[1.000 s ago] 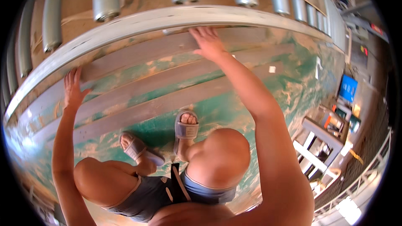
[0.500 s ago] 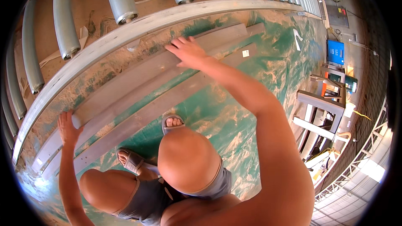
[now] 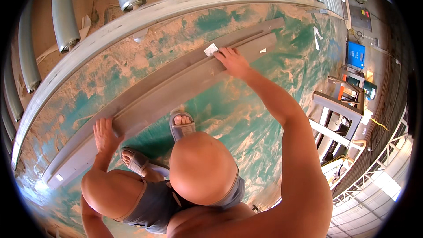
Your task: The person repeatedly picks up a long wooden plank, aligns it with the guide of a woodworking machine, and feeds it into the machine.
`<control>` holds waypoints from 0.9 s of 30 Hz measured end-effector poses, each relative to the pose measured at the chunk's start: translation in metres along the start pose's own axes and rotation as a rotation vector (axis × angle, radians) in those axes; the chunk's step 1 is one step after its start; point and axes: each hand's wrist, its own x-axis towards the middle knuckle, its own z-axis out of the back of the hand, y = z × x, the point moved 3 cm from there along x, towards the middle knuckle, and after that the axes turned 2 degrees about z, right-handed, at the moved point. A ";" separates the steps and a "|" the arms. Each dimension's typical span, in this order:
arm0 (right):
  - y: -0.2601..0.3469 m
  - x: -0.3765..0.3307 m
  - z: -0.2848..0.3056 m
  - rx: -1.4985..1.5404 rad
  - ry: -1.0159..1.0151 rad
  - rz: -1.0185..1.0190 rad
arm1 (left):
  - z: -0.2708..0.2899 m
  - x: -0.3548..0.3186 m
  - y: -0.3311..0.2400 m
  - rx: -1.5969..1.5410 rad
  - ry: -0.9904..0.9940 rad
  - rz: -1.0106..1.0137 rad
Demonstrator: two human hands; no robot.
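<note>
Several long grey-brown boards lie close together on the dusty green floor, running from lower left to upper right. A shorter grey-brown board (image 3: 180,87) rests on the near side of the group. My left hand (image 3: 107,137) grips its left end, fingers laid over the top. Near the other end, my right hand (image 3: 232,63) holds the same board, its fingers bent over the far edge. A white label (image 3: 211,50) lies by my right fingertips. Beyond it shows a longer board (image 3: 145,83); what lies underneath is partly hidden.
A roller conveyor with a pale metal rail (image 3: 176,3) curves along the far side. My sandalled feet (image 3: 182,123) stand just on the near side of the boards. To the right are a metal frame (image 3: 337,105) and a blue box (image 3: 356,54).
Both hands have drawn the shorter board toward me and to the right, across onto the nearer boards. The boards now lie bunched, and the gaps between them have closed.
</note>
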 end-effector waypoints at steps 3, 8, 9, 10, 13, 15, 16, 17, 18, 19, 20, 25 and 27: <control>0.010 -0.014 -0.028 -0.040 0.002 -0.004 | -0.023 -0.018 -0.002 -0.089 0.104 0.019; 0.017 -0.022 -0.053 -0.088 -0.091 -0.011 | -0.057 -0.035 0.001 -0.067 0.086 0.023; 0.018 -0.025 -0.054 -0.107 -0.158 -0.019 | -0.058 -0.037 -0.002 -0.083 0.058 0.001; 0.021 -0.027 -0.058 -0.098 -0.160 -0.007 | -0.056 -0.039 -0.001 -0.099 0.029 -0.020; 0.033 -0.015 -0.023 0.045 -0.012 -0.052 | -0.038 -0.039 0.022 -0.125 -0.016 -0.007; 0.035 0.007 0.002 0.355 -0.157 0.060 | -0.028 -0.035 0.047 -0.125 -0.124 -0.001; 0.040 0.020 0.006 0.360 -0.161 0.078 | -0.022 -0.032 0.064 -0.050 -0.212 0.087; 0.044 0.027 0.005 0.264 -0.172 0.046 | -0.023 -0.022 0.075 0.011 -0.291 0.152; 0.048 0.039 0.005 0.174 -0.195 0.040 | -0.017 -0.019 0.082 0.025 -0.294 0.163; 0.047 0.047 0.002 0.182 -0.202 0.053 | -0.016 -0.017 0.088 0.047 -0.178 0.157; 0.046 0.058 -0.004 0.111 -0.159 0.064 | -0.015 -0.017 0.097 0.072 -0.062 0.159; 0.032 0.071 -0.002 0.063 -0.104 0.066 | -0.010 -0.016 0.110 0.036 -0.061 0.168; 0.034 0.074 0.019 0.114 -0.154 0.097 | 0.012 -0.028 0.106 0.010 -0.111 0.190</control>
